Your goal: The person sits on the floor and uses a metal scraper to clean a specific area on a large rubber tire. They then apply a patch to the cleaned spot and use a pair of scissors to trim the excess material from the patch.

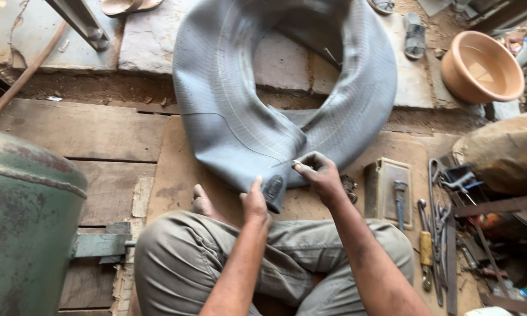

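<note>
Pinching the big grey rubber inner tube point(234, 117), your right hand point(319, 175) is gripping; keep your left hand point(254, 202) pressing flat by the dark patch point(273, 188).

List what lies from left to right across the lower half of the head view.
Green tank → left hand on the grey inner tube → right hand pinching the tube's edge → small tray holding a wrench → row of hand tools → brown sack.
</note>
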